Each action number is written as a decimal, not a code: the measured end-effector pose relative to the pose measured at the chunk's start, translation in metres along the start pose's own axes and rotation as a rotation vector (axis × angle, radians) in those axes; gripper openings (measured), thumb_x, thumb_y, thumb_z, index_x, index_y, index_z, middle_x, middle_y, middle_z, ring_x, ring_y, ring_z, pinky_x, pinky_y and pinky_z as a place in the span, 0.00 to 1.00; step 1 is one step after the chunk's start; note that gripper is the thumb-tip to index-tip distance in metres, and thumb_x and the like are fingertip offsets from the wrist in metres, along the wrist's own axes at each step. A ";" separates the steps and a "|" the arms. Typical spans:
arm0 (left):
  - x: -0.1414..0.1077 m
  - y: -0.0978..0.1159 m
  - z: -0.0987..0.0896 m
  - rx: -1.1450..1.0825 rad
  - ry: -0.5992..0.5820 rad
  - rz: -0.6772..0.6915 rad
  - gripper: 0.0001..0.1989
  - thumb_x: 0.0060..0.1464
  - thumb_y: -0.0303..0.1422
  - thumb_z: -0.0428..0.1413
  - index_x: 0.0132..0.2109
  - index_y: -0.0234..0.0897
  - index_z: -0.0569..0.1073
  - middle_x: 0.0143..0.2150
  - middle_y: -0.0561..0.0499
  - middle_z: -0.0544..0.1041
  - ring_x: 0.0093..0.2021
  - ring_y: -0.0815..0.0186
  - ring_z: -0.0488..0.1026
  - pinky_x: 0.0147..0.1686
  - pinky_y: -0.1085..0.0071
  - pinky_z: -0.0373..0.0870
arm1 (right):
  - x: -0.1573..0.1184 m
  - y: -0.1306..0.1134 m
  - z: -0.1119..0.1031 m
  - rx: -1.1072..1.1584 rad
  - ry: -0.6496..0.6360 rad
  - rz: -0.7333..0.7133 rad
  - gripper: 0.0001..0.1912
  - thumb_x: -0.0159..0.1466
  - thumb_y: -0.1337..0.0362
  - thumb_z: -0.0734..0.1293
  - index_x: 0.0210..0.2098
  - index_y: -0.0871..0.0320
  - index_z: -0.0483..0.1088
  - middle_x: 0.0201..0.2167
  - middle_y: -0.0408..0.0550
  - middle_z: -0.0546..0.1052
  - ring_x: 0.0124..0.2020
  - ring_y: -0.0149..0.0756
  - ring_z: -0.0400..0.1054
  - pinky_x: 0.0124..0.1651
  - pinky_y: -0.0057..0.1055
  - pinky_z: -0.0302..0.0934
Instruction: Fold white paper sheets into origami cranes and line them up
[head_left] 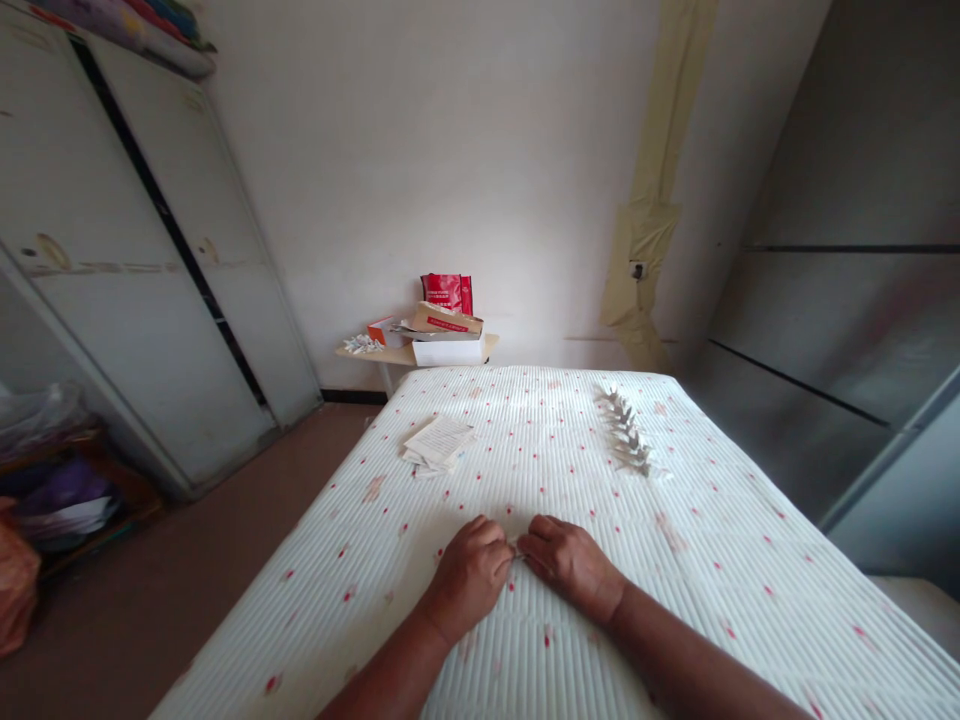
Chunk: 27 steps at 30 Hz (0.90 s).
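Note:
My left hand point(474, 568) and my right hand point(568, 562) are close together over the white quilted cover point(525, 650), near its front. The fingers of both are closed on a small piece of folded paper point(517, 550), mostly hidden between them. A stack of printed paper sheets point(439, 442) lies beyond my left hand. Several folded paper pieces point(628, 432) stand in a row beyond my right hand.
Against the back wall, a small table point(397, 355) holds a white box point(448, 350), a red bag point(448, 292) and a pile of small white pieces point(363, 344). Cabinets point(135, 250) stand at the left, grey panels point(847, 330) at the right.

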<state>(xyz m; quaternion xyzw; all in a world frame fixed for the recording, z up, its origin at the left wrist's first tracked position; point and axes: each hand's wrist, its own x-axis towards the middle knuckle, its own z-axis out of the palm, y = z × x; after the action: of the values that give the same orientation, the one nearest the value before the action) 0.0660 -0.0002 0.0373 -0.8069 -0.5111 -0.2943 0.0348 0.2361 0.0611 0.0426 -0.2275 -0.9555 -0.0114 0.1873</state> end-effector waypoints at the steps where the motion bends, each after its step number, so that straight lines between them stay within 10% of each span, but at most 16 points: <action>1: 0.000 0.001 -0.001 -0.003 -0.010 -0.010 0.10 0.51 0.21 0.49 0.26 0.35 0.71 0.27 0.52 0.66 0.32 0.68 0.62 0.33 0.72 0.61 | -0.001 0.000 -0.001 0.025 0.001 0.016 0.10 0.64 0.67 0.59 0.28 0.59 0.68 0.27 0.43 0.68 0.29 0.29 0.62 0.32 0.24 0.54; 27: -0.002 0.006 -0.003 0.022 0.012 -0.083 0.09 0.49 0.22 0.53 0.23 0.36 0.70 0.26 0.54 0.70 0.31 0.68 0.64 0.34 0.68 0.53 | 0.001 -0.011 -0.008 0.378 -0.074 0.328 0.11 0.59 0.72 0.59 0.27 0.57 0.72 0.28 0.42 0.70 0.29 0.26 0.66 0.32 0.21 0.54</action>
<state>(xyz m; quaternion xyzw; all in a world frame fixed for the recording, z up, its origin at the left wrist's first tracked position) 0.0693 -0.0062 0.0399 -0.7828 -0.5470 -0.2946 0.0345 0.2334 0.0506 0.0513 -0.3409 -0.8972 0.2062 0.1906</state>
